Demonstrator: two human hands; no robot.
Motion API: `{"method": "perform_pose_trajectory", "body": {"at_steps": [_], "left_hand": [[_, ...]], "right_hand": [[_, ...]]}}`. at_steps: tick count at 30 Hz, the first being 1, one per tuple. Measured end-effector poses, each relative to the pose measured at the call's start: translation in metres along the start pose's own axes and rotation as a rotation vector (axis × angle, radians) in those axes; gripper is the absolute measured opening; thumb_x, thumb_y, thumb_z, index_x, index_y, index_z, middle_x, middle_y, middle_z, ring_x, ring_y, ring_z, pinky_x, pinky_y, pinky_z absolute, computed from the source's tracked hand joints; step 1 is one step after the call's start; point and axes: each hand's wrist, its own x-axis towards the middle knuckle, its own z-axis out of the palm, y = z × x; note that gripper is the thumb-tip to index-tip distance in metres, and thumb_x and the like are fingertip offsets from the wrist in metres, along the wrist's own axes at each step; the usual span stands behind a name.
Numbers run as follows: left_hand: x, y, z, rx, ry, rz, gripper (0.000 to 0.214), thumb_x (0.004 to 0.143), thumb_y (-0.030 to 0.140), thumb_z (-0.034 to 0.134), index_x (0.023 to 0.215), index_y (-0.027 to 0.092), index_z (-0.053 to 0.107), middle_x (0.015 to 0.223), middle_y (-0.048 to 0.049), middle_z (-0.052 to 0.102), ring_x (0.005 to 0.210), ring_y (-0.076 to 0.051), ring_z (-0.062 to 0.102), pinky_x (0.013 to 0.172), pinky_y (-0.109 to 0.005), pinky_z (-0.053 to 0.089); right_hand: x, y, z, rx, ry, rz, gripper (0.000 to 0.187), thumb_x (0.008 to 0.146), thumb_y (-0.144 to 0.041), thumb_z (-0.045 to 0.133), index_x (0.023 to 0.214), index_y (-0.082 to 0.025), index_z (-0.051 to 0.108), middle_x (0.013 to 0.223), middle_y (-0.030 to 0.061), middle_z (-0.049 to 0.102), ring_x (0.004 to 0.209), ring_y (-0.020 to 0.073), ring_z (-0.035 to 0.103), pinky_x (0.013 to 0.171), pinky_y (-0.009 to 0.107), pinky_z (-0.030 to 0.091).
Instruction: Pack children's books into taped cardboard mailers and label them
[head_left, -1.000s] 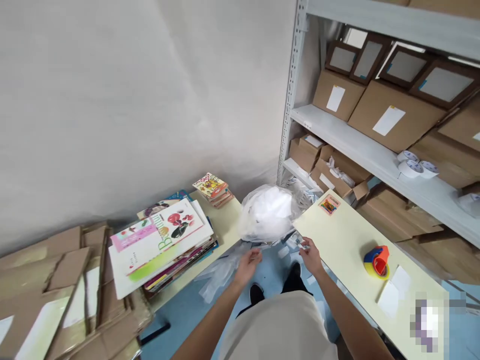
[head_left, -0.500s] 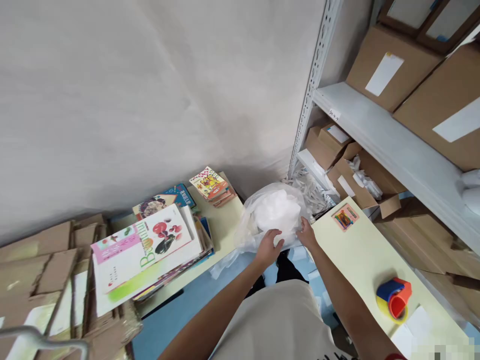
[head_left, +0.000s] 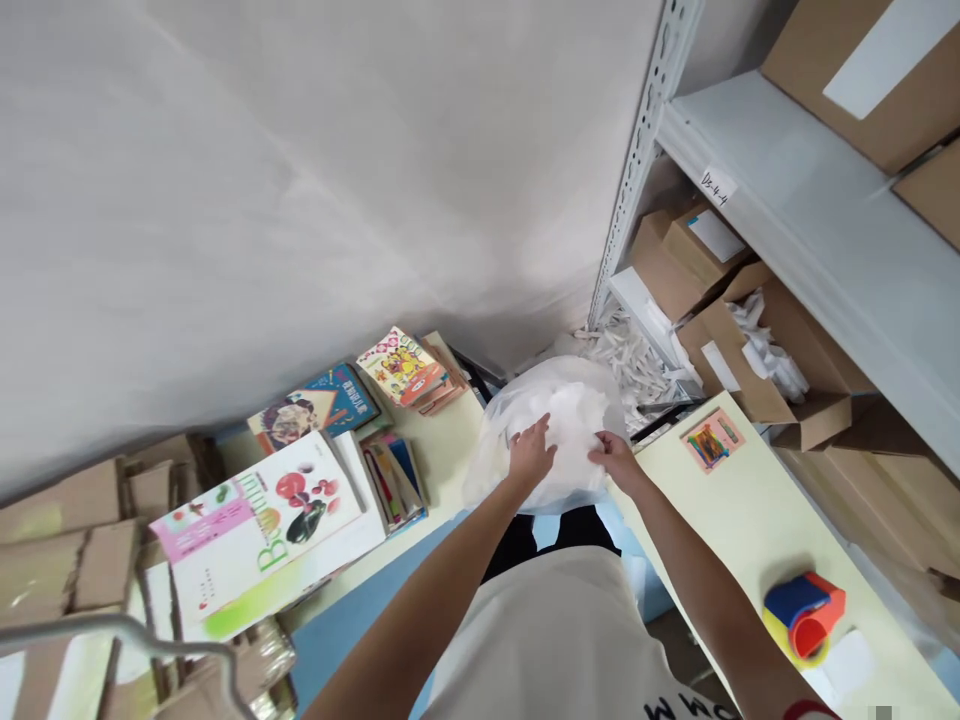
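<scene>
A clear plastic bag (head_left: 559, 400) stuffed with white paper stands in the corner between two pale yellow tables. My left hand (head_left: 531, 452) lies on its front with the fingers stretched out over the white contents. My right hand (head_left: 615, 458) is closed in a pinch on the bag's plastic at its right front side. Both forearms reach forward from the bottom of the view.
Stacked books (head_left: 277, 510) cover the left table (head_left: 450, 440), flattened cardboard (head_left: 67, 540) beside them. The right table (head_left: 750, 520) carries a small picture card (head_left: 712, 438) and a tape dispenser (head_left: 804, 614). Metal shelving (head_left: 795, 200) with cardboard boxes stands at right; shredded paper (head_left: 630, 355) lies behind the bag.
Both hands moved forward from above the floor gap onto the bag. The view has closed in on the corner and tilted down.
</scene>
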Motion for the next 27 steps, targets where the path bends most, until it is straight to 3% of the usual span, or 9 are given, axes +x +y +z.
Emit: {"method": "perform_pose_trajectory", "body": {"at_steps": [2, 4, 8, 11, 14, 18, 22, 27], "left_hand": [[0.002, -0.004, -0.014, 0.039, -0.035, -0.002, 0.047, 0.082, 0.015, 0.051, 0.129, 0.021, 0.054, 0.101, -0.0097, 0.072, 0.104, -0.029, 0.065, 0.104, -0.047, 0.038], [0.000, -0.007, -0.032, 0.051, -0.019, 0.014, 0.044, 0.080, 0.014, 0.050, 0.122, 0.021, 0.059, 0.093, -0.0068, 0.072, 0.094, -0.025, 0.067, 0.095, -0.040, 0.045], [-0.018, -0.018, -0.074, 0.087, 0.123, 0.058, 0.038, 0.075, 0.014, 0.050, 0.109, 0.021, 0.066, 0.092, -0.0072, 0.071, 0.093, -0.025, 0.066, 0.085, -0.036, 0.047], [-0.031, -0.028, -0.103, 0.087, 0.268, 0.105, 0.020, 0.073, 0.015, 0.052, 0.082, 0.020, 0.068, 0.090, -0.0097, 0.070, 0.097, -0.029, 0.063, 0.087, -0.040, 0.045], [-0.037, -0.036, -0.128, -0.214, 0.404, 0.081, 0.007, 0.067, 0.018, 0.057, 0.062, 0.021, 0.060, 0.080, -0.0076, 0.066, 0.094, -0.028, 0.061, 0.084, -0.038, 0.045], [-0.040, -0.037, -0.150, -0.813, 0.371, 0.052, 0.015, 0.064, 0.021, 0.056, 0.053, 0.021, 0.047, 0.054, 0.0021, 0.049, 0.063, -0.017, 0.054, 0.066, -0.030, 0.047], [-0.048, -0.032, -0.165, -0.955, 0.373, 0.109, 0.016, 0.066, 0.029, 0.057, 0.059, 0.021, 0.045, 0.053, 0.0059, 0.044, 0.051, -0.011, 0.046, 0.052, -0.022, 0.042], [-0.065, -0.016, -0.184, -1.182, 0.453, 0.326, 0.026, 0.066, 0.037, 0.071, 0.075, 0.020, 0.053, 0.057, 0.0077, 0.046, 0.049, -0.007, 0.043, 0.049, -0.018, 0.038]], "right_hand": [[-0.010, -0.008, 0.009, -0.050, 0.001, -0.043, 0.035, 0.054, -0.020, 0.067, 0.088, -0.020, 0.069, 0.077, -0.0003, 0.071, 0.070, 0.0183, 0.065, 0.062, 0.028, 0.051], [-0.021, -0.016, 0.017, -0.096, 0.055, -0.114, 0.043, 0.054, -0.019, 0.062, 0.095, -0.021, 0.072, 0.082, -0.0002, 0.072, 0.070, 0.0178, 0.064, 0.060, 0.026, 0.050], [-0.044, -0.032, 0.028, -0.205, 0.159, -0.224, 0.044, 0.058, -0.021, 0.057, 0.098, -0.022, 0.074, 0.082, -0.0004, 0.069, 0.059, 0.0133, 0.057, 0.053, 0.024, 0.045], [-0.057, -0.044, 0.034, -0.326, 0.231, -0.348, 0.036, 0.062, -0.025, 0.059, 0.094, -0.023, 0.075, 0.080, -0.0011, 0.065, 0.055, 0.0119, 0.051, 0.054, 0.025, 0.044], [-0.070, -0.056, 0.042, -0.460, 0.278, -0.493, 0.026, 0.063, -0.027, 0.066, 0.087, -0.022, 0.074, 0.072, -0.0024, 0.062, 0.061, 0.0141, 0.054, 0.062, 0.028, 0.047], [-0.090, -0.067, 0.053, -0.596, 0.287, -0.621, 0.009, 0.062, -0.027, 0.069, 0.068, -0.021, 0.068, 0.067, -0.0013, 0.063, 0.067, 0.0172, 0.057, 0.071, 0.033, 0.048], [-0.111, -0.072, 0.064, -0.583, 0.295, -0.773, 0.010, 0.062, -0.029, 0.069, 0.065, -0.021, 0.062, 0.084, 0.0034, 0.069, 0.083, 0.0214, 0.063, 0.081, 0.036, 0.048], [-0.147, -0.086, 0.068, -0.461, 0.310, -0.770, 0.015, 0.065, -0.033, 0.068, 0.072, -0.021, 0.061, 0.070, -0.0003, 0.064, 0.067, 0.0177, 0.059, 0.066, 0.032, 0.048]]}}
